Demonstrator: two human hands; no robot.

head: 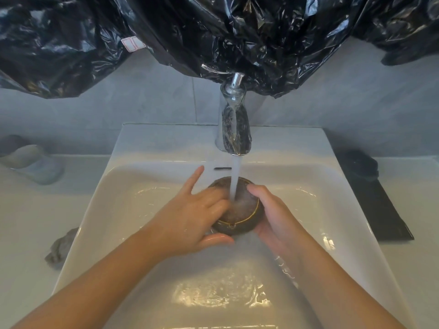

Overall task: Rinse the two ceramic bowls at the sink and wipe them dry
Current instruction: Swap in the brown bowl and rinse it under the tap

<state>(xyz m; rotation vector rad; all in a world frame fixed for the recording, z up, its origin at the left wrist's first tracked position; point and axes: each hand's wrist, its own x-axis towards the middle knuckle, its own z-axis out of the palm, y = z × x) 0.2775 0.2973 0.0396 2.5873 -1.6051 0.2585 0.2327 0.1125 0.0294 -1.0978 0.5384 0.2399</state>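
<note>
You see soft, fairly dim light, with bright glare patches on the water in the white ceramic sink [351,193] and sharp glints on the crinkled black plastic sheeting [261,32] above. The wide lens bends the sink's edges, and the pale counter [28,222] at left looks hazy.

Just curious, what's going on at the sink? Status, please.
Right hand cradles dark bowl; left hand rubs inside. Tap water running into it. Nothing in the way.

Between the hands, the bowl [237,219] is dark brown with a thin gold rim line. The sink [133,176] is white. Left of the left hand [197,217], a crumpled cloth [59,248] looks grey, though blurred.
</note>
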